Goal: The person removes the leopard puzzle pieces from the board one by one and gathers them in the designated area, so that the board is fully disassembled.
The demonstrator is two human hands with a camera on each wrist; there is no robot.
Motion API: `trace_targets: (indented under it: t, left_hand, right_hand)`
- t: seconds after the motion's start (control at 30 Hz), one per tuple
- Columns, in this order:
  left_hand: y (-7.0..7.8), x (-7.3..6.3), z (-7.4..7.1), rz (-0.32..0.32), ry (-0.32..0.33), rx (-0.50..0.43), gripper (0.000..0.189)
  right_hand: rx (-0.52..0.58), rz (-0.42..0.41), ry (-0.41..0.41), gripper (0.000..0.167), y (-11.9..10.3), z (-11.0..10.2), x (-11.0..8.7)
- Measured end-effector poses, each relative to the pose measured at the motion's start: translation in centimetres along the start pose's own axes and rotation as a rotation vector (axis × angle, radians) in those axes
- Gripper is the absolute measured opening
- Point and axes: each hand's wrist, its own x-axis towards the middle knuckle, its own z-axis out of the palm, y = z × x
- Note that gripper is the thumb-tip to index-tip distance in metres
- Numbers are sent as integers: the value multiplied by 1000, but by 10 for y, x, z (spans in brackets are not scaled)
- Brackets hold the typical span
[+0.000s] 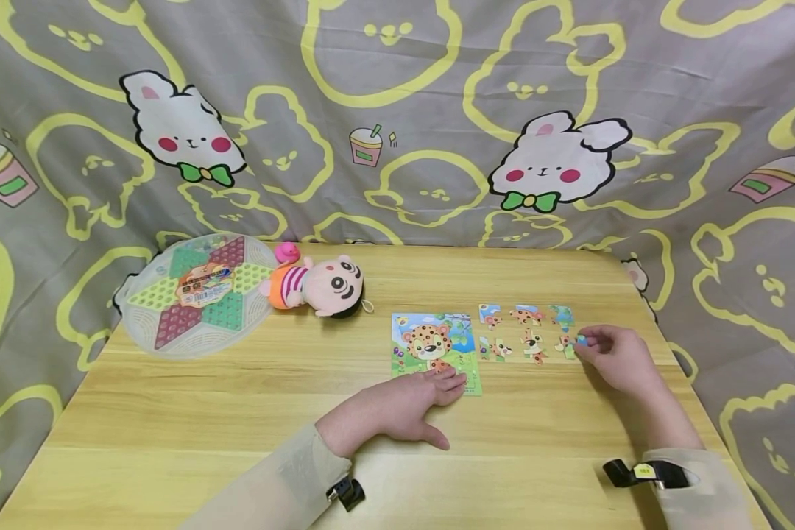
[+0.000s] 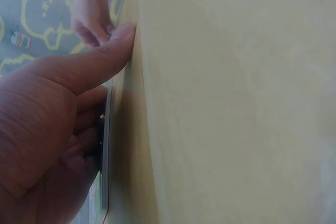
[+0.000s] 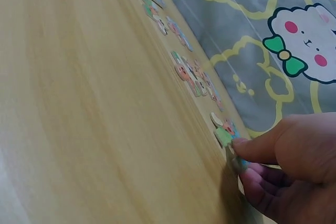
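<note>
A leopard puzzle board (image 1: 430, 335) lies on the wooden table. My left hand (image 1: 417, 405) rests on its lower part, fingers stretched across the board and thumb out to the side over the table. To the right of the board, several loose puzzle pieces (image 1: 528, 315) are laid out in two rows. At the right end of these rows, my right hand (image 1: 619, 359) pinches a small blue puzzle piece (image 1: 581, 340) between thumb and fingers. In the right wrist view a green-edged piece (image 3: 223, 137) lies right by the thumb tip.
A plush doll (image 1: 318, 287) lies left of the board, with a small pink toy duck (image 1: 288, 252) behind it. Farther left is a round Chinese checkers board (image 1: 205, 324). A patterned curtain (image 1: 424, 191) hangs along the table's back edge.
</note>
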Motion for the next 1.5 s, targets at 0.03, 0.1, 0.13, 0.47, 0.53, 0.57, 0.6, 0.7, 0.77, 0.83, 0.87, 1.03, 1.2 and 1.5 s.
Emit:
trace_targets:
  t: [0.03,0.1,0.13,0.47,0.53,0.57,0.6,0.7,0.77,0.83,0.87,1.03,1.2,1.5]
  left_hand:
    - [0,0,0,0,-1,-1,90]
    - [1,0,0,-2,-1,-4,90]
    - [1,-1,-1,-2,-2,-5,90]
    - [6,-2,-3,-30,-32,25,90]
    - [7,-2,-3,-36,-37,47,91]
    - [8,-2,-4,-39,-38,55,91]
    - [9,-2,-4,-41,-38,66,91]
    - [10,-3,-5,-44,-35,95,90]
    - [11,-4,-5,-42,-31,104,89]
    - [11,-5,-5,-36,-26,107,88]
    - [11,-6,-5,-28,-18,110,87]
    - [12,-14,-9,7,38,111,85]
    - [10,-26,-10,-12,95,134,88]
    - [8,-48,-8,-155,147,136,97]
  right_hand:
    - [-3,1,-2,33,0,0,-1]
    - [-8,4,-6,33,0,1,-2]
    - [-12,6,-8,33,0,1,-2]
    - [-12,-4,19,33,0,2,-4]
    - [-13,-22,35,31,-1,1,-5]
    - [-10,-34,41,30,-2,1,-5]
    - [-8,-45,46,30,-3,0,-5]
    - [11,-68,50,31,-7,-2,-5]
    - [28,-74,40,33,-11,-3,-4]
    - [44,-78,31,34,-16,-4,-4]
    - [54,-79,24,35,-18,-4,-4]
    - [61,-123,10,34,-32,-2,-4]
    - [73,-189,-8,31,-50,3,-4]
    - [85,-275,-48,24,-72,18,1]
